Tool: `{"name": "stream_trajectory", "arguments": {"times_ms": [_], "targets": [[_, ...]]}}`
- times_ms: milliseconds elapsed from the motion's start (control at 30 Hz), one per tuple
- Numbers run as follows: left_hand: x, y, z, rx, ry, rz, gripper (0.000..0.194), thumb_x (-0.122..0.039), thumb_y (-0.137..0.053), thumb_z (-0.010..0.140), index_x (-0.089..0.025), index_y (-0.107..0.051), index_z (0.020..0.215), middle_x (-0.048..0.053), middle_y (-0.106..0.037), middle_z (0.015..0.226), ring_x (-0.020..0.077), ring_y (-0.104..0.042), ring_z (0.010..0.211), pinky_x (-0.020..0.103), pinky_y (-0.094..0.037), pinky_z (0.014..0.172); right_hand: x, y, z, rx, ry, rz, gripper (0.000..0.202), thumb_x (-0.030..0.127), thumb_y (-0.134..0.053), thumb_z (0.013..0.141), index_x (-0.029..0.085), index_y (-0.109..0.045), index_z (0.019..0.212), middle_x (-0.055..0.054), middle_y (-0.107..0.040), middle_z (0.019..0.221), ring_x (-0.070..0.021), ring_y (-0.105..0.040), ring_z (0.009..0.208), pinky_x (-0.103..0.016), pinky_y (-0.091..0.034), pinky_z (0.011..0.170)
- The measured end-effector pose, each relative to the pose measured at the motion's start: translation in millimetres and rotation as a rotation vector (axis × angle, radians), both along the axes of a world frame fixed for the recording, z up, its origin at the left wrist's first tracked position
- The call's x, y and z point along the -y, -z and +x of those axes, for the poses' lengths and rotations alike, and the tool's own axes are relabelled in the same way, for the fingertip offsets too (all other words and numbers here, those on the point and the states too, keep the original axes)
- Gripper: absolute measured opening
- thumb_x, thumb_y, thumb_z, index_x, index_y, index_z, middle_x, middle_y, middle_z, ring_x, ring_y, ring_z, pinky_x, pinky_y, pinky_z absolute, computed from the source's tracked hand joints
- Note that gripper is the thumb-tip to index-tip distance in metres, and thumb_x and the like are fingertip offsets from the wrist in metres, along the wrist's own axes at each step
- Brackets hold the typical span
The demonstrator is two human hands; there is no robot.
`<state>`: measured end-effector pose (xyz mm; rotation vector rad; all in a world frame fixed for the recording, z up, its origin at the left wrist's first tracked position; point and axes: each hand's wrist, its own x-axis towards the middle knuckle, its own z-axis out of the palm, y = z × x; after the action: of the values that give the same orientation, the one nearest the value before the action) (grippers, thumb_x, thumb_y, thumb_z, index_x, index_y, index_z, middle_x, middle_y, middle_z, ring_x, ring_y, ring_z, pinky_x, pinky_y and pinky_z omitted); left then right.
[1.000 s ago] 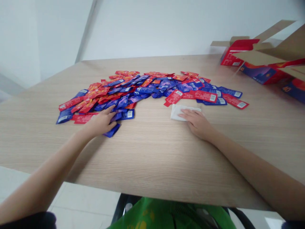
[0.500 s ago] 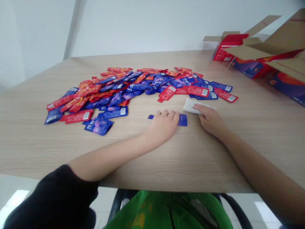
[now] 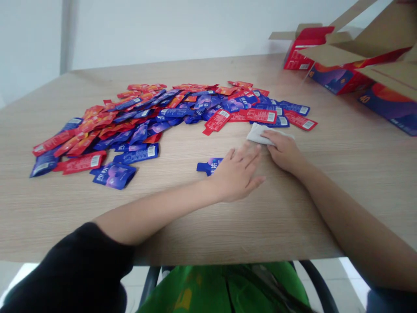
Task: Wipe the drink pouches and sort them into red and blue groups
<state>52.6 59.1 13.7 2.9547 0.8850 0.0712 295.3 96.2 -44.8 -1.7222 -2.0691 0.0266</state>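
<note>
A blue pouch (image 3: 206,166) lies face up on the tabletop, its narrow spout end pointing left. My left hand (image 3: 237,174) covers the pouch's right part, fingers stretched out and spread, palm down. To the right, my right hand (image 3: 282,150) rests on a folded white cloth or tissue (image 3: 260,133), gripping its near edge between thumb and fingers. Beyond both hands spreads a heap of blue and red pouches (image 3: 163,114), loosely overlapping in an arc. A red pouch (image 3: 217,121) sits at the heap's near side.
At the back right stand open cardboard boxes: a small red one (image 3: 296,54), a blue and red one (image 3: 339,80), and another (image 3: 387,106) at the right edge. A pale wall (image 3: 169,30) rises behind the wooden table (image 3: 182,226).
My left hand has opened its fingers and turned over the pouch, whose printed left part now shows. My right hand stays on the cloth. The whole view has shifted slightly.
</note>
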Motion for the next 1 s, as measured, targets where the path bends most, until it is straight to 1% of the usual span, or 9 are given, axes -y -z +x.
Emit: {"name": "stream_trajectory", "arguments": {"times_ms": [100,200,400,467,567,700,800,900,1000], "targets": [[2,20.7,10,-0.073,0.029,-0.045,0.067,-0.051,-0.030,0.101,-0.007,-0.030,0.152,0.016,-0.021,0.161,0.0290,-0.018,0.150,0.050,-0.017,0.120,0,-0.1,2,0.012,-0.015,-0.010,0.052,0.018,-0.041,0.084,0.016,-0.058,0.133,-0.012,-0.055,0.142,-0.0265,-0.048,0.133,-0.050,-0.036,0.112],[2,23.2,11,-0.092,0.039,-0.100,0.071,-0.054,-0.023,0.102,-0.005,-0.026,0.153,0.016,-0.020,0.162,0.0278,-0.016,0.150,0.048,-0.017,0.120,-1,0.1,3,0.016,-0.017,-0.003,0.051,0.018,-0.041,0.084,0.018,-0.058,0.132,-0.011,-0.056,0.141,-0.0278,-0.048,0.133,-0.052,-0.037,0.111],[-15,-25.5,4,0.080,-0.057,-0.040,0.059,-0.045,-0.021,0.105,-0.010,-0.035,0.150,0.011,-0.027,0.160,0.0271,-0.025,0.148,0.044,-0.023,0.119,1,-0.7,2,-0.006,-0.025,0.000,0.050,0.019,-0.041,0.085,0.018,-0.058,0.132,-0.012,-0.055,0.141,-0.0280,-0.048,0.133,-0.053,-0.037,0.110],[-27,-30.5,0,0.178,-0.109,0.017,0.052,-0.034,-0.020,0.105,-0.012,-0.037,0.149,0.009,-0.034,0.158,0.0230,-0.031,0.145,0.041,-0.025,0.118,1,-1.5,2,-0.004,-0.026,-0.013,0.050,0.019,-0.041,0.085,0.019,-0.057,0.133,-0.011,-0.055,0.142,-0.0281,-0.048,0.133,-0.053,-0.037,0.110],[-39,-10.8,-6,0.148,-0.151,0.021,0.051,-0.031,-0.024,0.104,-0.012,-0.040,0.148,0.009,-0.039,0.155,0.0253,-0.034,0.143,0.044,-0.026,0.117,1,-2.0,3,0.010,-0.028,-0.033,0.051,0.019,-0.041,0.085,0.019,-0.057,0.134,-0.011,-0.054,0.143,-0.0281,-0.047,0.134,-0.053,-0.037,0.111],[-37,28.0,-7,-0.011,-0.139,-0.036,0.056,-0.037,-0.028,0.102,-0.011,-0.033,0.152,0.010,-0.028,0.160,0.0350,-0.024,0.146,0.054,-0.023,0.117,-1,-0.2,5,0.020,-0.036,-0.035,0.051,0.019,-0.042,0.085,0.017,-0.057,0.134,-0.012,-0.054,0.143,-0.0283,-0.046,0.135,-0.052,-0.036,0.111],[-33,36.4,-3,-0.016,-0.157,-0.032,0.058,-0.037,-0.026,0.102,-0.008,-0.031,0.152,0.011,-0.025,0.161,0.0369,-0.022,0.147,0.056,-0.021,0.117,-2,1.5,6,0.020,-0.037,-0.025,0.051,0.019,-0.042,0.085,0.016,-0.057,0.134,-0.012,-0.054,0.143,-0.0280,-0.047,0.134,-0.052,-0.035,0.112],[-33,24.2,-4,-0.025,-0.136,-0.073,0.058,-0.040,-0.026,0.103,-0.011,-0.032,0.152,0.012,-0.024,0.161,0.0359,-0.021,0.147,0.055,-0.021,0.118,-1,1.7,6,0.010,-0.034,-0.013,0.051,0.019,-0.042,0.085,0.016,-0.057,0.133,-0.013,-0.055,0.142,-0.0291,-0.048,0.134,-0.053,-0.036,0.111],[-37,-0.6,-16,0.067,-0.159,-0.058,0.056,-0.041,-0.024,0.104,-0.013,-0.034,0.151,0.012,-0.024,0.161,0.0331,-0.021,0.148,0.051,-0.020,0.119,0,0.1,6,-0.009,-0.050,-0.003,0.050,0.019,-0.043,0.085,0.015,-0.058,0.132,-0.014,-0.056,0.141,-0.0300,-0.048,0.133,-0.054,-0.037,0.111]]}}
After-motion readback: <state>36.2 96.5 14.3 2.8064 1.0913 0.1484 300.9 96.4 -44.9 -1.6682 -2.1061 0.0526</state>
